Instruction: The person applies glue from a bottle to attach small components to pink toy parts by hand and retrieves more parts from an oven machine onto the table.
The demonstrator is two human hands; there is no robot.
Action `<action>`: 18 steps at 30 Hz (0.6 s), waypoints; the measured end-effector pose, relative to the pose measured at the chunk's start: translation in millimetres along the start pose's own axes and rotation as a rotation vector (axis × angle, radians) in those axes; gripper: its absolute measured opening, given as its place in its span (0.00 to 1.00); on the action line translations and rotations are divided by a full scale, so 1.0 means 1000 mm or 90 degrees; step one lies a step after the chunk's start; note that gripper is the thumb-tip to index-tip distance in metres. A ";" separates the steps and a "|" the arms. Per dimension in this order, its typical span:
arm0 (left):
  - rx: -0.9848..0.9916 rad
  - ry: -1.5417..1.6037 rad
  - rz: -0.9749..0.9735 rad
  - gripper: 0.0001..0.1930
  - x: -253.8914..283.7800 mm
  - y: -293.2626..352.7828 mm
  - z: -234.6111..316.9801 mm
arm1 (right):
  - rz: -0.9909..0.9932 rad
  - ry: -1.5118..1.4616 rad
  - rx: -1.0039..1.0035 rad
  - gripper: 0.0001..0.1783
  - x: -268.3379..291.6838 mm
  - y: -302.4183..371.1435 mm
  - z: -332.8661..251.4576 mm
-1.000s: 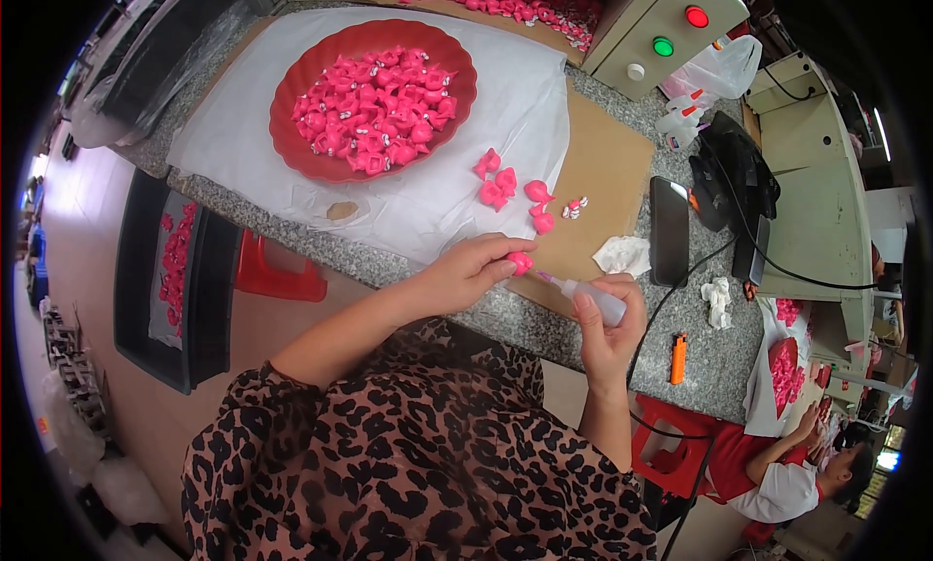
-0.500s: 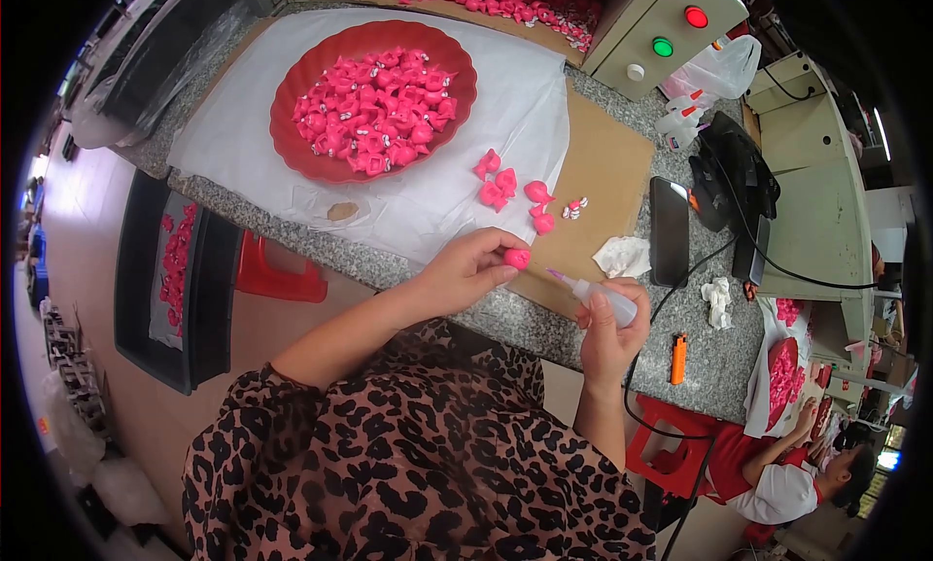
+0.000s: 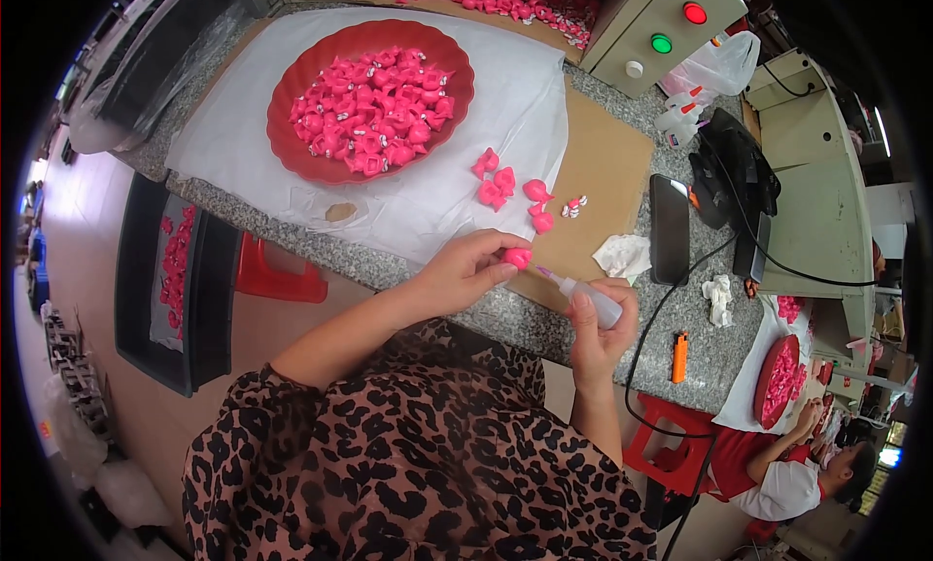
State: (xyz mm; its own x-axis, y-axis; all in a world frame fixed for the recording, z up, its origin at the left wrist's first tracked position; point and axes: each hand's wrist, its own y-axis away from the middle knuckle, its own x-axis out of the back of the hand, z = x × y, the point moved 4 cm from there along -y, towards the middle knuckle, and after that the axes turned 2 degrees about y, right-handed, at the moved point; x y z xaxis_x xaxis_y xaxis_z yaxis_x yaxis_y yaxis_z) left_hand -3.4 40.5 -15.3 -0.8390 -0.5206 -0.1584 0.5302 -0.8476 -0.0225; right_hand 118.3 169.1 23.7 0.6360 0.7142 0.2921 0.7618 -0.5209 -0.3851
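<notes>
Between thumb and fingertips, my left hand (image 3: 471, 269) pinches a small pink figure piece (image 3: 518, 259) over the table's front edge. My right hand (image 3: 603, 326) is wrapped round a translucent squeeze bottle (image 3: 595, 302), whose thin purple nozzle (image 3: 546, 272) points at the piece, close to it; whether they touch I cannot tell. Beyond my hands lie several loose pink pieces (image 3: 503, 181) on white paper (image 3: 408, 216). A few small white parts with dark marks (image 3: 574, 207) sit beside them on brown card (image 3: 612, 153).
A red scalloped bowl (image 3: 285, 123) heaped with pink pieces stands at the back left. To the right are a crumpled tissue (image 3: 623, 257), a dark phone (image 3: 670, 230), a black cable (image 3: 632, 367) and an orange lighter (image 3: 679, 357). A co-worker (image 3: 777, 483) sits at lower right.
My right hand has moved left with the squeeze bottle, bringing its nozzle nearer the pink piece. The piece has turned slightly in my left hand, which stays in place.
</notes>
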 end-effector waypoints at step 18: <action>-0.091 0.078 0.100 0.10 0.000 0.000 -0.002 | 0.019 -0.045 -0.024 0.09 -0.009 0.010 0.000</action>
State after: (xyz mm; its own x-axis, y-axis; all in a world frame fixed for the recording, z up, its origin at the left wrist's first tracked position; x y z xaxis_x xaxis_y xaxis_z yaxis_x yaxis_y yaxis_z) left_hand -3.0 41.1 -17.1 -0.7284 -0.6209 -0.2898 0.6722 -0.7294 -0.1269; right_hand 119.9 157.3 17.0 0.6487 0.7292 0.2178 0.7480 -0.5583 -0.3588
